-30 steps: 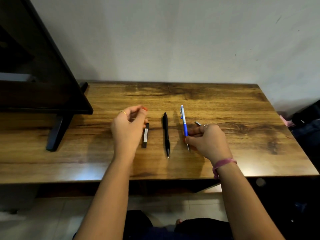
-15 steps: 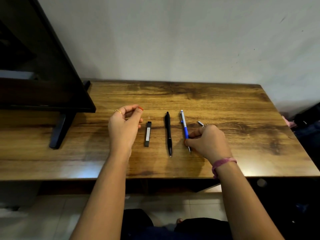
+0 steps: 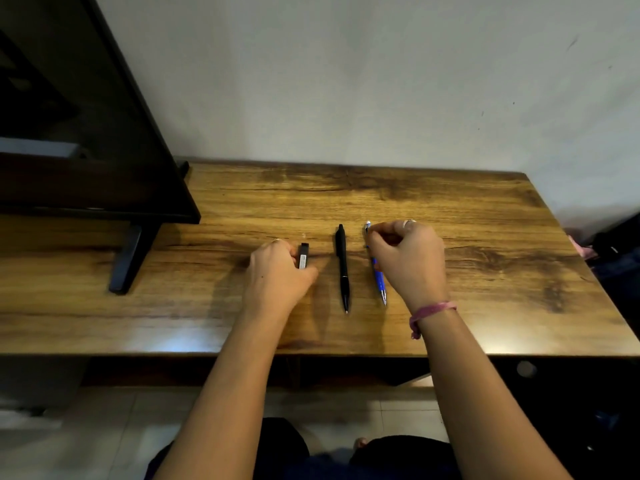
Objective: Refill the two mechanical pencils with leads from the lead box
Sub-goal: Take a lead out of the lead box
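Left hand [image 3: 277, 271] is laid on the wooden desk [image 3: 485, 265] with its fingers curled round the small black lead box [image 3: 303, 256], which is gripped where it lies — just left of the black mechanical pencil [image 3: 343, 266]. Right hand [image 3: 407, 258] is held over the blue mechanical pencil [image 3: 378, 275], its fingertips pinched at the pencil's far white end, though the contact itself cannot be fully made out; both pencils are laid side by side, tips toward the desk's near edge. A pink wristband [image 3: 431, 311] is worn on the right wrist, and a dark monitor [image 3: 86, 133] is stood on the desk's left part.
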`<state>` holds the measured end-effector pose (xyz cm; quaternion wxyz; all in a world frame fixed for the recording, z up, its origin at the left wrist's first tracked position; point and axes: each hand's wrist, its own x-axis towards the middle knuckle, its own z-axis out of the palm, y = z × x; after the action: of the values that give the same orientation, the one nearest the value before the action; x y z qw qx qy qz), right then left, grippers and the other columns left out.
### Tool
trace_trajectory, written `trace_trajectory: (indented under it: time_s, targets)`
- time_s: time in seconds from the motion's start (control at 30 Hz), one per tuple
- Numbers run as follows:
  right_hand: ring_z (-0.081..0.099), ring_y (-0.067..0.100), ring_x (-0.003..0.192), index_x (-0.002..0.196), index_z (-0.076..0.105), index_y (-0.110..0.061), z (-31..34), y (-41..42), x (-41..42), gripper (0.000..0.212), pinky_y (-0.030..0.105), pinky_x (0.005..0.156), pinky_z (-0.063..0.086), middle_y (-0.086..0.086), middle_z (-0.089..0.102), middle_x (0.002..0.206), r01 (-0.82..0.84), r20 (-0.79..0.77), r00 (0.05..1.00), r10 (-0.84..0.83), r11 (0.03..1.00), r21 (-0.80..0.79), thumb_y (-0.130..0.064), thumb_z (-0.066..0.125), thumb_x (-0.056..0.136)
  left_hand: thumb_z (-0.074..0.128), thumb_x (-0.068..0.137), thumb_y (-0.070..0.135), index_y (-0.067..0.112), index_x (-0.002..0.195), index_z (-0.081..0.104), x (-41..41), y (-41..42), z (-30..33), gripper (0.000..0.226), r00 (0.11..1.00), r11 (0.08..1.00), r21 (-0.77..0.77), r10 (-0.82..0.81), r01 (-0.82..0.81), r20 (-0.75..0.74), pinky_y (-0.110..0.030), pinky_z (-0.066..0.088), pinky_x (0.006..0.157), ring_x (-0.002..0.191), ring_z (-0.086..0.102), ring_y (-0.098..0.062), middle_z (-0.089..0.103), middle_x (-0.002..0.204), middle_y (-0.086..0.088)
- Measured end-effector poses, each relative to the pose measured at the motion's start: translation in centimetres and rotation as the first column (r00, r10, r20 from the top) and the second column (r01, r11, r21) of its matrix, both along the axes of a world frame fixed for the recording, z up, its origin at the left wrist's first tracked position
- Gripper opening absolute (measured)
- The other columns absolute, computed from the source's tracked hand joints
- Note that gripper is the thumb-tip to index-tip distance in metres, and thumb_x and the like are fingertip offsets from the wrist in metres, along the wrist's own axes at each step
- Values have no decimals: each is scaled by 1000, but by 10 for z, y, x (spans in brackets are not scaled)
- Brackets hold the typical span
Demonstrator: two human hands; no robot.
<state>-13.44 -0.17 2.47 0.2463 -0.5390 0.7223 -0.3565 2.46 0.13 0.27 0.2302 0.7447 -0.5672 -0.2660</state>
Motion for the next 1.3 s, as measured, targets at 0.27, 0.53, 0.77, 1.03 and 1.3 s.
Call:
trace_trajectory:
  time_s: [0.27,0.53,0.77,1.03,1.3]
  targets:
    - [69,13,81,99,72,-14,-8,-6,22,17,25,74,55,3,74,87,-92,170,982,84,995,34,-23,65,87,72,75,22,17,90,69,1,1,2,17,993,992,-125,-24,9,-114,-23,48,70,81,62,-12,67,86,4]
    - [66,9,65,88,70,-6,2,-3,33,12,21,59,53,7,71,76,-145,716,695,71,989,43,-18,66,88,70,75,20,15,90,67,-2,6,11,16,985,902,-416,-156,113,-71,-28,50,72,78,58,-12,60,88,5]
    - [66,9,65,82,71,-11,4,-4,34,7,20,58,52,6,71,78,-75,688,721,77,997,-33,-14,68,87,75,75,15,9,97,69,0,5,11,23,969,855,-475,-246,209,-15,-21,53,72,76,58,-7,55,91,8]
    - [69,13,73,96,69,-14,10,-6,28,10,22,57,52,2,69,90,44,730,682,31,995,-84,-19,62,91,72,78,12,9,95,73,6,5,10,17,973,843,-505,-231,185,-28,-29,57,74,76,62,-11,60,88,6]
    - [57,-2,70,98,74,-19,0,-3,28,13,7,64,46,-8,68,83,-263,-12,964,264,963,50,-22,68,87,70,81,14,13,97,69,12,4,10,16,990,839,-539,-123,68,-67,-7,46,72,80,57,-6,61,93,4]
